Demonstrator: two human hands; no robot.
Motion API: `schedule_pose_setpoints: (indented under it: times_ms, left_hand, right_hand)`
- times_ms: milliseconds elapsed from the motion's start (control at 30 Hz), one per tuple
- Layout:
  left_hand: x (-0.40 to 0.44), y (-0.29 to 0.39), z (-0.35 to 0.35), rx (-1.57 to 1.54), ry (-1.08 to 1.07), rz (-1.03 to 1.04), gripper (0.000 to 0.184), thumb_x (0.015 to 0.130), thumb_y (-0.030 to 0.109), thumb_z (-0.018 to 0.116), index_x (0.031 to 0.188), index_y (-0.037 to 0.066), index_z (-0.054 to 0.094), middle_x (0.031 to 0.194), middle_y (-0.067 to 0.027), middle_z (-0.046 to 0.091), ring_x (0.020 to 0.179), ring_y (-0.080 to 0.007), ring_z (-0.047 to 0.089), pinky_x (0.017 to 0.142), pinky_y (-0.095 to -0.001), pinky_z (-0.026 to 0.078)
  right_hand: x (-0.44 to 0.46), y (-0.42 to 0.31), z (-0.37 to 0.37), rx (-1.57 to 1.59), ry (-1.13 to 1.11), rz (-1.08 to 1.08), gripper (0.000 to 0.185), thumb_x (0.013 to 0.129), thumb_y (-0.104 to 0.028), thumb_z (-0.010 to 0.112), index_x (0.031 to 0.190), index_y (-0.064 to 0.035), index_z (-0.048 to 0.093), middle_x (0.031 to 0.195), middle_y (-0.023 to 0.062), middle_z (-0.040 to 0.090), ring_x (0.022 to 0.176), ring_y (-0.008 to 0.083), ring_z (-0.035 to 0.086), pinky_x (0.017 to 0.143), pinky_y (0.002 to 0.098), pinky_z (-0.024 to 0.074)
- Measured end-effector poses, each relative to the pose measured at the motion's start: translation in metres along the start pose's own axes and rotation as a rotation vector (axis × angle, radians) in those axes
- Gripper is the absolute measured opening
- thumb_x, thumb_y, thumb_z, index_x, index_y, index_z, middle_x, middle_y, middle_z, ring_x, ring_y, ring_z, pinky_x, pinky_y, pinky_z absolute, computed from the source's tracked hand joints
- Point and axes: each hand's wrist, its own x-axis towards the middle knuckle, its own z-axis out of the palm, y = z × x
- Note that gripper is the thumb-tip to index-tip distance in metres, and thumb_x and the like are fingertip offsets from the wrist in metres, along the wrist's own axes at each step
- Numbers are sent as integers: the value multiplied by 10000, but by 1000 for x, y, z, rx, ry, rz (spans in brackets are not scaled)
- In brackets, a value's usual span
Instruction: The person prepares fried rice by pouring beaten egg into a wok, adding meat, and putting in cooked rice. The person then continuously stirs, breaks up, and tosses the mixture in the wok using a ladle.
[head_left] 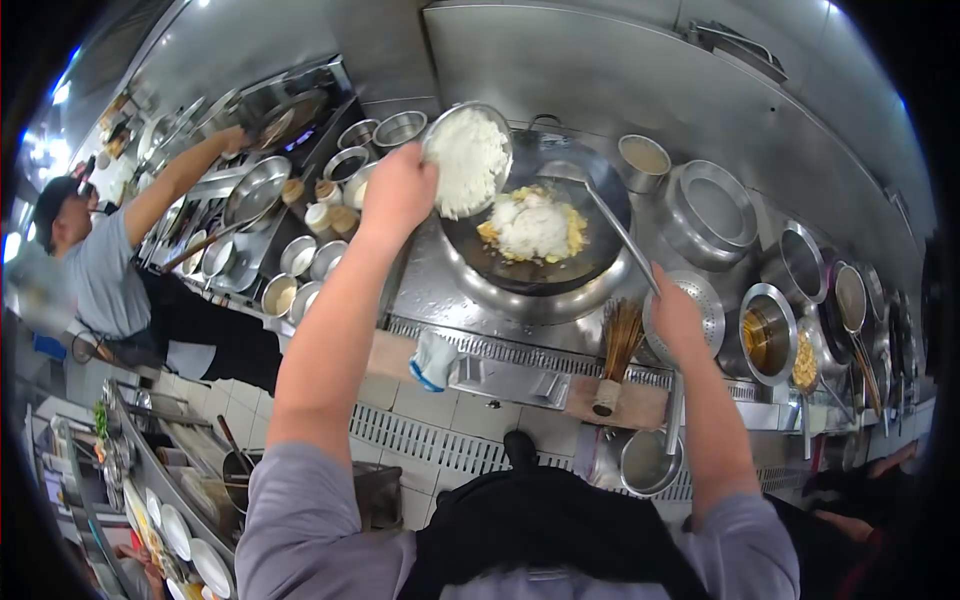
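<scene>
My left hand (400, 192) is closed on the rim of a round metal bowl (509, 145), tilted over the wok's left side. White rice (468, 165) fills the bowl. Below it, the dark wok (590, 268) sits on the burner, with a mound of white rice (532, 228) lying on yellow scrambled egg (577, 230). Wrapped round the end of a long metal handle is my right hand (680, 312). That handle belongs to a ladle (622, 228), whose head rests inside the wok near its far side, just behind the rice.
A bamboo brush (620, 345) and a cloth (433, 358) are at the stove's front edge. Metal pots (712, 215), a perforated strainer (700, 310) and an oil container (768, 335) stand right. Seasoning bottles (318, 215) and bowls are left, where a co-worker (110, 260) reaches over another stove.
</scene>
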Motion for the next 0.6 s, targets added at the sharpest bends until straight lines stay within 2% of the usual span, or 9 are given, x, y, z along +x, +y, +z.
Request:
schedule_pose_setpoints:
  times_ms: [67,133,200,267,333,400,433,467,600]
  left_hand:
    - [21,21,44,107,113,227,193,822,147,516,842,-19,613,971,-208,627,767,-378,645,687,-463,530]
    - [17,45,94,370,-52,298,155,808,104,528,871,4,627,1059,-206,572,681,-320,666,602,-411,549]
    - [-4,59,147,314,-320,250,245,823,95,523,1008,-21,635,1265,-315,487,679,-329,672,629,-403,554]
    - [-23,37,219,350,-767,328,488,856,70,489,1304,-114,424,1103,-315,599,807,-394,676,757,-436,548]
    - [-11,61,200,298,-728,419,520,857,56,479,1326,-139,364,1044,-279,638,810,-380,677,768,-437,548]
    - [12,45,218,264,-599,282,451,857,57,482,1287,-77,462,1230,-272,557,837,-359,676,770,-438,547]
    - [23,29,228,383,-529,464,415,853,64,488,1250,-57,504,1284,-250,526,827,-339,676,749,-439,550]
    - [26,26,220,383,-524,469,415,853,64,488,1250,-57,504,1284,-250,526,827,-339,676,749,-439,550]
    - [12,26,200,407,-460,552,452,866,95,465,1273,-103,457,1082,-248,632,773,-334,675,715,-438,551]
  right_hand:
    - [-30,15,-14,190,109,47,576,870,-111,544,1415,-234,405,916,211,645,846,403,626,753,489,487]
    - [-59,33,-20,225,121,90,584,866,-102,557,1413,-246,410,912,201,645,838,395,627,743,476,488]
    - [-92,47,-24,254,133,134,593,862,-93,571,1410,-258,415,908,191,644,831,387,628,733,463,489]
    - [-118,52,-26,307,59,171,584,863,-83,570,1400,-265,432,885,185,640,807,377,625,716,443,491]
    - [-138,54,-29,263,42,184,591,860,-77,572,1401,-271,431,879,184,638,795,376,622,709,444,491]
    - [-153,53,-26,224,6,208,599,857,-70,574,1401,-276,430,874,183,636,784,374,620,701,444,490]
    - [-155,53,-23,233,4,177,601,854,-72,578,1400,-277,432,876,184,635,782,377,618,697,448,490]
    - [-154,51,-21,243,8,143,603,851,-74,582,1399,-278,434,877,185,635,781,379,616,692,451,489]
    - [-140,36,-17,220,-19,151,607,843,-77,582,1396,-283,437,863,190,618,794,389,613,705,465,488]
